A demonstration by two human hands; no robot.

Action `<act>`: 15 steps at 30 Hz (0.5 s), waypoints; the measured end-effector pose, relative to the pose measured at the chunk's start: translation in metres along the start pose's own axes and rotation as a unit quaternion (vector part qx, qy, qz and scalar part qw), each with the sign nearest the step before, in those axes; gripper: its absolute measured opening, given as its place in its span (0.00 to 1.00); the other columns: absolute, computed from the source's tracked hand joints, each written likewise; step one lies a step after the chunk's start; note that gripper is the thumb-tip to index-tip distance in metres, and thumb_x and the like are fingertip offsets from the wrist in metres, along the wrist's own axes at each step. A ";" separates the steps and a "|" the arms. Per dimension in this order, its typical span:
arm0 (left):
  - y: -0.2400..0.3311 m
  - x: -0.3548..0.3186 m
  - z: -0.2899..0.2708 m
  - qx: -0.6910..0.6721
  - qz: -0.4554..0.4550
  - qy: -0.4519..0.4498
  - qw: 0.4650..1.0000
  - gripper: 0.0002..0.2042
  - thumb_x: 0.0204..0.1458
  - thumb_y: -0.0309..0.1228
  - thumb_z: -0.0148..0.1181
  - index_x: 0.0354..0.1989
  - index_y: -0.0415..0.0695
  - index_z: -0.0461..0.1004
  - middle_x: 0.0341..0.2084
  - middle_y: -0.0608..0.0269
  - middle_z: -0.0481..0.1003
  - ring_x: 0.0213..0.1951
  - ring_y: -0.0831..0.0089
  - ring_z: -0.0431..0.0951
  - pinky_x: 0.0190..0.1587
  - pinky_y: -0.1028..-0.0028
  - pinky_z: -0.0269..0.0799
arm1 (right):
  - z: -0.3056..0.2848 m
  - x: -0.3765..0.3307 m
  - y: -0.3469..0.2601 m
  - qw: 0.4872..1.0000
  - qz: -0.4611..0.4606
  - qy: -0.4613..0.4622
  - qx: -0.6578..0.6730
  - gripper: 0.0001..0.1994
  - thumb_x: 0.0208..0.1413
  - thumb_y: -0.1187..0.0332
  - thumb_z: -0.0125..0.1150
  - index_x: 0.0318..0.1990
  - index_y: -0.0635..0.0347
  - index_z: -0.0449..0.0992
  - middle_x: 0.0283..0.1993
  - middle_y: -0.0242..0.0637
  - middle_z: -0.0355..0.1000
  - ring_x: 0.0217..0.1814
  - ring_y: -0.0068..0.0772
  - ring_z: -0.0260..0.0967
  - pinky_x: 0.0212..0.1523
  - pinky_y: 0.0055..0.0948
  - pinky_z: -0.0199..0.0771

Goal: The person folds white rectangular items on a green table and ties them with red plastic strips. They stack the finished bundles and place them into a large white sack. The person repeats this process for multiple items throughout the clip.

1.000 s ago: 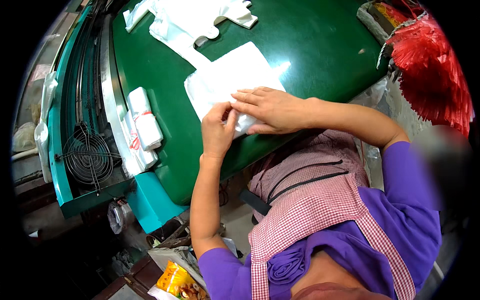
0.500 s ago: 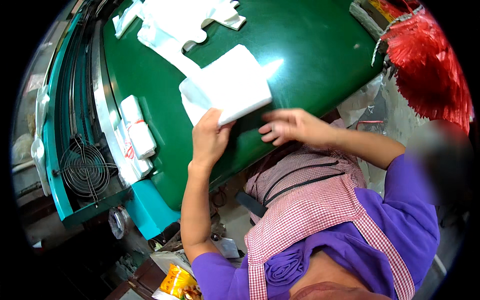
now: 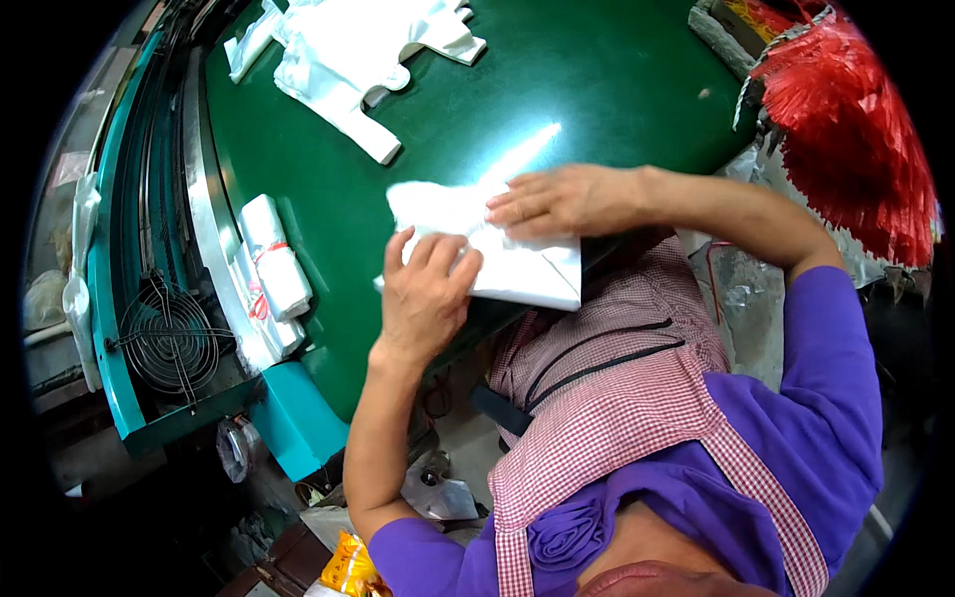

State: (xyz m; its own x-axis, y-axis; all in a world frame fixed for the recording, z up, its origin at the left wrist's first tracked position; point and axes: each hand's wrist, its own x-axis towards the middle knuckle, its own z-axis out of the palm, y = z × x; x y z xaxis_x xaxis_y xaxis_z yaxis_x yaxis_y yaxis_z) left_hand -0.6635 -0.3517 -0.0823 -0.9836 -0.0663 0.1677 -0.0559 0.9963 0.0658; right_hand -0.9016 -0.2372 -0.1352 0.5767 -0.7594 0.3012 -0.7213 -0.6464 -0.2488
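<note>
A folded stack of white plastic bags [image 3: 532,274] lies at the near edge of the green tabletop [image 3: 617,90]. My left hand [image 3: 428,284] rests on its left part, fingers spread and bent over the white plastic. From the right, my right hand [image 3: 562,204] lies flat across the top of the stack with its fingers stretched out, slightly blurred. Farther back, more white plastic bags [image 3: 343,55] with handle-shaped cutouts lie in a loose pile; one strip of it points toward me.
White bundles tied with red string [image 3: 279,264] lie along the left side, beside a metal rail and a teal machine frame [image 3: 298,423] with a round wire guard [image 3: 171,333]. Red plastic strands [image 3: 846,129] hang at the right. A yellow packet [image 3: 348,567] sits low down.
The stack has come nearer and to the right, turned and separate from the pile's strip. My right hand has moved from beside it onto it; my left hand has let go of its edge and spread.
</note>
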 end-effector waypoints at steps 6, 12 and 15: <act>-0.019 0.032 -0.017 -0.028 0.018 -0.148 0.988 0.15 0.35 0.21 0.57 0.36 0.44 0.75 0.60 0.57 0.64 0.63 0.50 0.59 0.65 0.43 0.44 | -0.007 0.003 0.016 0.993 -0.104 -0.057 0.020 0.21 0.50 0.75 0.52 0.54 0.65 0.70 0.63 0.45 0.62 0.68 0.44 0.55 0.69 0.43 0.50; 0.025 0.000 0.013 -0.091 -0.088 -0.054 0.990 0.16 0.39 0.23 0.61 0.40 0.41 0.73 0.60 0.55 0.65 0.59 0.47 0.64 0.59 0.46 0.53 | -0.036 -0.006 -0.034 0.938 0.202 -0.079 0.270 0.26 0.52 0.62 0.55 0.55 0.74 0.66 0.63 0.65 0.56 0.65 0.58 0.56 0.66 0.45 0.53; 0.042 -0.004 0.010 -0.061 -0.067 -0.084 0.992 0.22 0.41 0.25 0.62 0.49 0.43 0.70 0.61 0.53 0.63 0.62 0.48 0.60 0.61 0.47 0.52 | -0.022 -0.006 -0.068 0.981 0.185 -0.053 0.025 0.29 0.49 0.56 0.57 0.53 0.72 0.69 0.63 0.66 0.55 0.61 0.62 0.59 0.61 0.43 0.60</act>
State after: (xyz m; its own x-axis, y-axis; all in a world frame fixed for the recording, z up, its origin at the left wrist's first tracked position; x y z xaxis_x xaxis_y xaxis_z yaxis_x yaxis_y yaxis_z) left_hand -0.6639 -0.3092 -0.0897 -0.9840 -0.1777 -0.0158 -0.1772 0.9642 0.1973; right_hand -0.8641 -0.1869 -0.1002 0.3170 -0.9446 0.0850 -0.8711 -0.3254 -0.3679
